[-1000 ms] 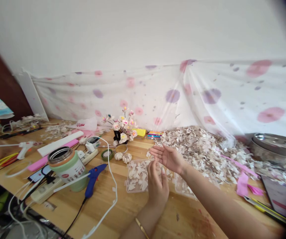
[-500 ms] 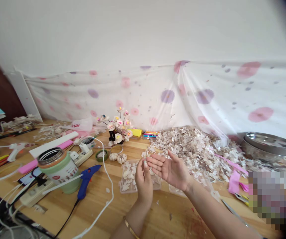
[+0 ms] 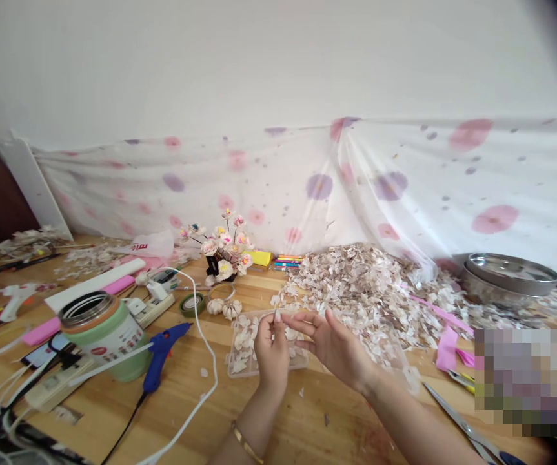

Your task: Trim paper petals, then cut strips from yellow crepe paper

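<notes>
My left hand [image 3: 272,352] is closed, thumb pressed to the fingers; whatever it pinches is too small to make out. Palm turned up, my right hand [image 3: 336,349] has its fingers stretched toward the left fingertips, close to or touching them. Both hands are above a clear divided plastic box [image 3: 239,371] holding pale, garlic-skin-like flakes. Behind them spreads a large heap of the same dry flakes [image 3: 370,274]. Two garlic bulbs [image 3: 232,310] lie beyond the box, near a small arrangement of handmade flowers [image 3: 224,245].
On the left are a blue glue gun [image 3: 164,355], a green jar [image 3: 128,352], a power strip [image 3: 65,378] and a loose white cable [image 3: 213,361]. Scissors [image 3: 457,416], pink paper strips [image 3: 446,349] and a metal pan [image 3: 513,274] are on the right. Markers [image 3: 288,261] lie at the back.
The view has turned slightly right, showing more of the scissors. My right fingers have bent a little and come closer to the left fingertips. A hand at the far left edge is out of view.
</notes>
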`<state>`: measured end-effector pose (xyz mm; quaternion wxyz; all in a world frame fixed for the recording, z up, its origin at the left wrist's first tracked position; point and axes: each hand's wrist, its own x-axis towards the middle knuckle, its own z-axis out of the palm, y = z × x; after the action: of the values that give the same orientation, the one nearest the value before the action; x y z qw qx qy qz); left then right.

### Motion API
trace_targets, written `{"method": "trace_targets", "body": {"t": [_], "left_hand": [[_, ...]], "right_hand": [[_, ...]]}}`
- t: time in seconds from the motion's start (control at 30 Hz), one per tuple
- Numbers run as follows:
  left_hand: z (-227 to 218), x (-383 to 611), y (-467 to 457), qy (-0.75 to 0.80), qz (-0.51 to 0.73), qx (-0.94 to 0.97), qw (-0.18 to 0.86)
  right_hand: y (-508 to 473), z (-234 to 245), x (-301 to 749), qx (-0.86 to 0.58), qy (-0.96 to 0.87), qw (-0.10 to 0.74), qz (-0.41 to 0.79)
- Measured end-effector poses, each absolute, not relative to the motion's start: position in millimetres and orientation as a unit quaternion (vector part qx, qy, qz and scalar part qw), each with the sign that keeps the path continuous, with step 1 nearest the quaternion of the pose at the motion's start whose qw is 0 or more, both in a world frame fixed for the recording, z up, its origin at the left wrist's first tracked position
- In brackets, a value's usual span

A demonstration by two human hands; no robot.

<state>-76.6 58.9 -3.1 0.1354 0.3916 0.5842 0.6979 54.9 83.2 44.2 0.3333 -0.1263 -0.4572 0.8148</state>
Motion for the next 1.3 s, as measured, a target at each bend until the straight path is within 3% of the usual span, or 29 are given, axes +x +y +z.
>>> {"method": "trace_targets", "body": {"t": [0.23,0.37,0.53,0.97,1.3], "left_hand": [[-4.7,-77.6,59.6,0.554,0.672,0.482,0.097],[-3.4,-67.4,53.0,0.506,0.672,0.533,0.089],[3.2,-59.3,42.9,0.442,0.654,0.602,0.119],[16.9,-63.5,37.9,0.36,0.616,0.663,0.227],[8.7,-55.2,39.5,0.372,0.671,0.599,0.231]], "right_hand": [[65.3,37.9,67.1,-0.194,-0.593,0.382,0.682],[62.1,37.2,70.1,-0.161,-0.401,0.451,0.781],[59.0,37.5,69.5,-0.072,-0.189,0.4,0.894],[57.8,22.8,66.9,-0.023,-0.181,0.354,0.917],[55.8,14.5,55.3,-0.039,-0.162,0.359,0.918]]}}
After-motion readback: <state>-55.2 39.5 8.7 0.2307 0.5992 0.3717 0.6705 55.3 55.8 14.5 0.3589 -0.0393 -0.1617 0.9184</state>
